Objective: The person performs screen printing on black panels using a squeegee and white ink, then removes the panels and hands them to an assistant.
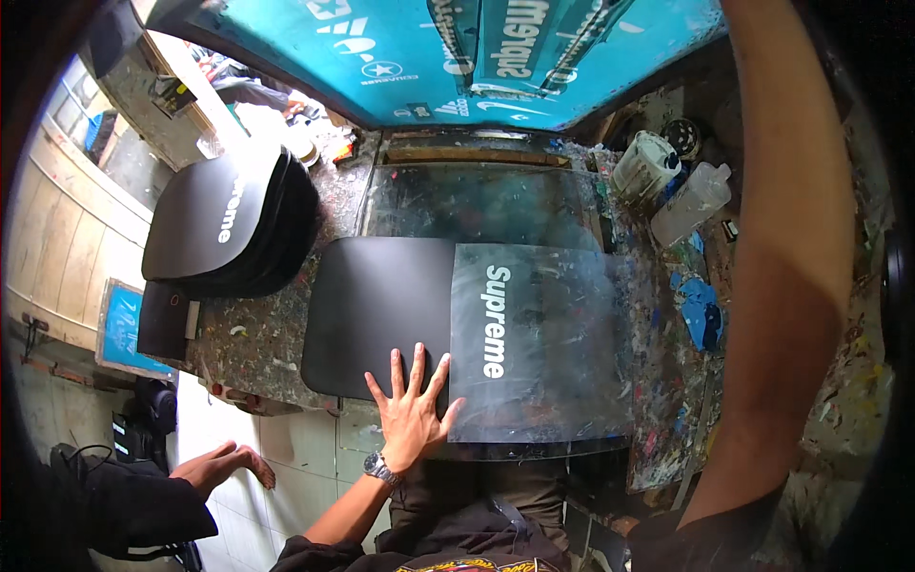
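My left hand (411, 412), with a metal wristwatch (379, 467) on its wrist, lies with spread fingers on the near edge of a flat black panel (381, 300) with rounded corners. Its thumb reaches the edge of a clear plastic sheet (562, 353), which covers the panel's right side. White lettering (496, 322) shows on the sheet's left part; I cannot tell whether it is on the sheet or beneath it. Along the right side my right arm (791, 238) stretches up and out of the picture, so that hand is out of sight. Above the table stands a raised blue printing screen (434, 57).
A stack of similar black panels (214, 205) sits at the left, beside a dark box (164, 319). White plastic containers (646, 164) and a blue crumpled scrap (701, 310) lie at the right of the paint-stained table (257, 338). Another person's bare leg (224, 467) shows lower left.
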Demonstrator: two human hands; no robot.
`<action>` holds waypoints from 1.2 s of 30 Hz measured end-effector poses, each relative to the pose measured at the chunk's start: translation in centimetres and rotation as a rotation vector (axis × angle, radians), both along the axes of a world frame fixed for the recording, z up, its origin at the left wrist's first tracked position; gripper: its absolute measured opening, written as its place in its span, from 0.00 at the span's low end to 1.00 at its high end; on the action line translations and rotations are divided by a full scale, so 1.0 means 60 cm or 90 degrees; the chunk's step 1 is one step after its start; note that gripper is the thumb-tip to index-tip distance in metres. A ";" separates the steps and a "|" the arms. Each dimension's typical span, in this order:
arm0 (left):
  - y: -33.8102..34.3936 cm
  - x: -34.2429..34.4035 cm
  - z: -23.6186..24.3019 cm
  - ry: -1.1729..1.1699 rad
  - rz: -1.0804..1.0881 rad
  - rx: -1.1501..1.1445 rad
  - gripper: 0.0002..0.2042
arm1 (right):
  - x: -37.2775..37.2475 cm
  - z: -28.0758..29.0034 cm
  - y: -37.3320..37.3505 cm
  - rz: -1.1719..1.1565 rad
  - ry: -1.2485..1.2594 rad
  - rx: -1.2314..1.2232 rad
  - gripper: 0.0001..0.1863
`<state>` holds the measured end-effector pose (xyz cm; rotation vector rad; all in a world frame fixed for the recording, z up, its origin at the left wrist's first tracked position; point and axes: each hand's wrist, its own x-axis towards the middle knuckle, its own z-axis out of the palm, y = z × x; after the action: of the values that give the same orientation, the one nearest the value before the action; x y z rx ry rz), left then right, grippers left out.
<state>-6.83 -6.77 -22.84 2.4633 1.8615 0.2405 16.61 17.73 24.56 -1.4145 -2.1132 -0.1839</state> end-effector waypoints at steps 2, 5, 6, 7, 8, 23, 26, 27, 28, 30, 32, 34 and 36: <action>-0.001 -0.001 -0.004 -0.005 0.002 0.010 0.36 | 0.001 0.002 0.000 -0.001 0.001 -0.003 0.35; -0.001 0.000 0.000 -0.017 0.002 0.012 0.36 | 0.006 0.002 0.008 -0.007 -0.002 -0.006 0.36; -0.001 0.002 0.002 -0.023 0.003 0.005 0.35 | 0.007 0.000 0.010 -0.010 -0.004 -0.007 0.36; -0.001 0.004 0.002 -0.027 -0.004 0.008 0.35 | 0.008 0.001 0.013 -0.016 -0.008 -0.007 0.36; 0.000 0.006 0.002 -0.031 -0.004 0.006 0.35 | 0.010 0.001 0.014 -0.021 -0.013 -0.008 0.36; 0.029 0.228 0.190 -0.936 -0.221 -0.256 0.16 | -0.014 -0.080 -0.097 -0.072 -0.039 0.018 0.44; 0.074 0.087 0.314 -0.451 -0.099 0.549 0.26 | -0.037 -0.148 -0.184 -0.070 0.001 -0.031 0.40; 0.088 0.043 0.352 -0.308 0.021 0.664 0.33 | -0.038 -0.188 -0.219 -0.065 -0.014 0.006 0.36; 0.089 0.012 0.378 -0.227 0.083 0.628 0.37 | -0.038 -0.231 -0.252 -0.060 -0.035 0.048 0.33; 0.084 -0.048 0.373 -0.015 0.042 0.420 0.39 | -0.033 -0.329 -0.314 0.011 -0.047 0.075 0.25; 0.040 -0.076 0.305 -0.012 -0.083 0.212 0.18 | -0.036 -0.405 -0.358 0.035 -0.085 0.014 0.24; -0.001 -0.077 0.189 0.024 -0.128 0.222 0.15 | -0.030 -0.489 -0.374 0.069 -0.075 -0.179 0.14; -0.046 -0.070 0.162 -0.057 -0.124 0.076 0.18 | -0.022 -0.570 -0.351 0.092 -0.067 -0.248 0.11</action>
<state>-11.04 -9.51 -13.12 2.6410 1.6030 0.4573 15.30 -3.35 -9.61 -1.4810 -2.4228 0.2285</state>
